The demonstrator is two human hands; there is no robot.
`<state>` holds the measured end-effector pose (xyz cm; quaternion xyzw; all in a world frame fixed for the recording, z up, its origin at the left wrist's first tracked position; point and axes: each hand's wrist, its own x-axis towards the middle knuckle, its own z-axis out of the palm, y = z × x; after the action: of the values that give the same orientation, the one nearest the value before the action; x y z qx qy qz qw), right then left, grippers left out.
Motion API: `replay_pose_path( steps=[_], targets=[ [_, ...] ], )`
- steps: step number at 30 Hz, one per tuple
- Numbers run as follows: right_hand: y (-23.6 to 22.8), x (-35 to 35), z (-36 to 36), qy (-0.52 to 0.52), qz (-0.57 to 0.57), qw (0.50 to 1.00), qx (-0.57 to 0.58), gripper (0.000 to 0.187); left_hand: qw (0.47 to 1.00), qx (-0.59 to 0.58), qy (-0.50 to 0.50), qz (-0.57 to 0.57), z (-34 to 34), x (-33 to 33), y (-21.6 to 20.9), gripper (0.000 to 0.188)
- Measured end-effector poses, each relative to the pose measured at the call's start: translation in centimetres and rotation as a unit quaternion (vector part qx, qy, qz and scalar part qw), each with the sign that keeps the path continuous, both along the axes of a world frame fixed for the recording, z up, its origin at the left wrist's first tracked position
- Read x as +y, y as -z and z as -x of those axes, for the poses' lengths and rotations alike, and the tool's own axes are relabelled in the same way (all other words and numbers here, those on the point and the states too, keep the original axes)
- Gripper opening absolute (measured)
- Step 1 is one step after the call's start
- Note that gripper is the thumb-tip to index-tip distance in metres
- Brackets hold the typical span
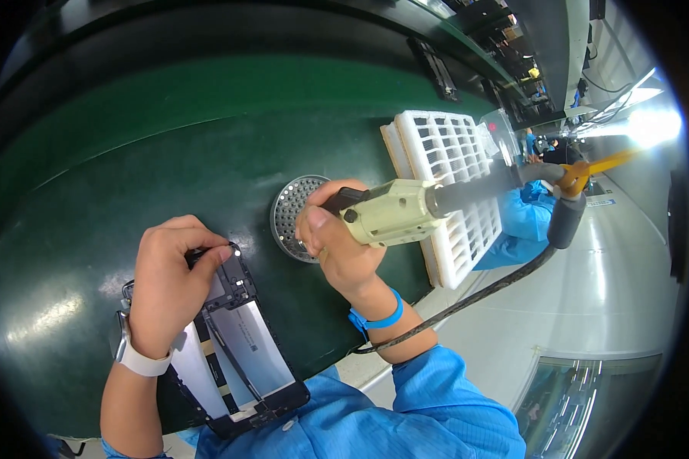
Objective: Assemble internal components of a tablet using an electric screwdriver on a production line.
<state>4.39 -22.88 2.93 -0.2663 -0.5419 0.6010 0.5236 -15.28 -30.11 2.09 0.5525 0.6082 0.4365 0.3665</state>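
Observation:
On the green bench my left hand lies over an opened handheld electronic device, its thumb and fingers closed on the upper edge. The device has a black frame and two pale battery-like panels; the hand and wrist cover part of it. My right hand grips a pale green electric screwdriver, fingers wrapped round its dark front end. That tool lies nearly level, pointing left over a round metal screw dish full of small holes. The fingers hide the screwdriver's tip, so I cannot tell whether it touches the dish.
A stack of white grid trays stands right of the screwdriver. From the tool's rear a dark cable loops back past my right forearm, with a yellow strap at the top. A blue-sleeved person is beyond the trays. Shelving borders the far side.

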Motion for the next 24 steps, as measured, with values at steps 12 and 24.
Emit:
replay_pose_path(
  steps=[12,24],
  targets=[
    [-3.3,-3.1,3.8,-0.092,0.033,0.995,-0.026,0.024,1.000,-0.014,-0.002,-0.009,0.2,-0.2,0.7,0.006],
    [-3.1,-3.3,4.2,-0.147,0.002,0.972,-0.185,0.016,1.000,0.008,-0.001,-0.022,0.5,0.0,0.7,0.006]
  ],
)
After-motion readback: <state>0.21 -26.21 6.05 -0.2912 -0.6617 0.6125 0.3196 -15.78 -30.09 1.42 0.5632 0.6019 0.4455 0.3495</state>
